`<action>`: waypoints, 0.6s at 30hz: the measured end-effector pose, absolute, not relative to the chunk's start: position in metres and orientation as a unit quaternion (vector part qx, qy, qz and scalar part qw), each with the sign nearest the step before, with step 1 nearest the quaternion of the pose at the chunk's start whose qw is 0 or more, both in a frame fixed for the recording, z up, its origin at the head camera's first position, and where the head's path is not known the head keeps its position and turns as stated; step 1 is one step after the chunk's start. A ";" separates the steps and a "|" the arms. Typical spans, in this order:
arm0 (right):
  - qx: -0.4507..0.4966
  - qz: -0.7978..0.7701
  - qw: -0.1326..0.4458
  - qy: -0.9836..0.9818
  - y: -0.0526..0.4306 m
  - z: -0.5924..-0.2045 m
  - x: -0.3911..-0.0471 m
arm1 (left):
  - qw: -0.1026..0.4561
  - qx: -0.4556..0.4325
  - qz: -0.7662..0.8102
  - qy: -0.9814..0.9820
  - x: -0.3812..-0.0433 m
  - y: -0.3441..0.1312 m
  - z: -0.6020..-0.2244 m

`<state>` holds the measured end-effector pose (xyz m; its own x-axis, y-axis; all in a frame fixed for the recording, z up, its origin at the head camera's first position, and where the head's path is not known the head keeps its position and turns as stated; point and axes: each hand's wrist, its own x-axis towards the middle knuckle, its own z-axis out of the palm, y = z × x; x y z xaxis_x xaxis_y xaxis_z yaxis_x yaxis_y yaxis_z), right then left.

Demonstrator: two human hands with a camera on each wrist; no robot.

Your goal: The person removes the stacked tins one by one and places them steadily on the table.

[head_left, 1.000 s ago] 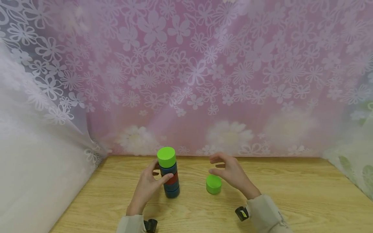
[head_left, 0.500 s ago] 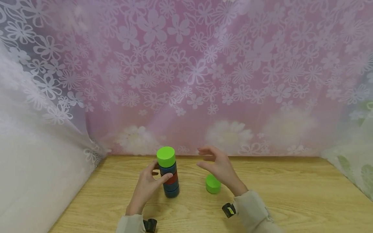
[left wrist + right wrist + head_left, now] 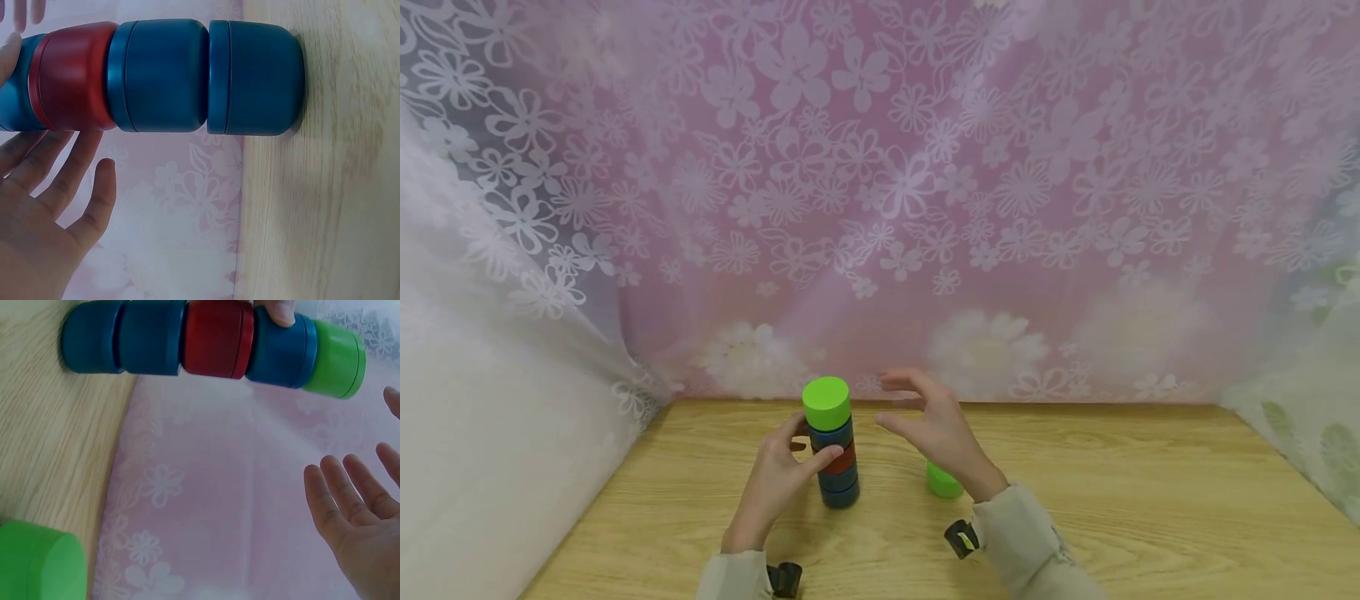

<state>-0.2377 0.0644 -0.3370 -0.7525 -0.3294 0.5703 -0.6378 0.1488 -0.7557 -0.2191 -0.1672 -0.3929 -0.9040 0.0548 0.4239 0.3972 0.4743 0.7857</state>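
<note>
The right hand (image 3: 936, 427), spread wide and empty, is moving closer to the smooth blue, red and green cylinder tower (image 3: 833, 437), which the left hand (image 3: 778, 472) is gripping (presumably steadying it).

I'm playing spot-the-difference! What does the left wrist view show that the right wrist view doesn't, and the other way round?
Only the left wrist view: most of the left hand.

Only the right wrist view: the green top piece, the loose green piece and most of the right hand.

Both: the red piece, three blue pieces, wooden table and pink flowered cloth.
</note>
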 end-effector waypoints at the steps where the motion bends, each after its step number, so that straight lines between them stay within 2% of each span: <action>1: 0.329 0.564 0.139 -0.744 0.063 -0.336 -0.238 | 0.174 -0.134 -0.494 -0.841 -0.219 -0.167 -0.393; 18: 0.345 0.545 0.159 -0.748 0.043 -0.330 -0.235 | 0.183 -0.135 -0.487 -0.844 -0.220 -0.168 -0.394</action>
<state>-0.2352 0.0429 -0.3296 -0.7114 -0.3420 0.6140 -0.6893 0.1689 -0.7045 -0.2205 -0.1683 -0.3939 -0.8971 0.0495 0.4390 0.4047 0.4902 0.7719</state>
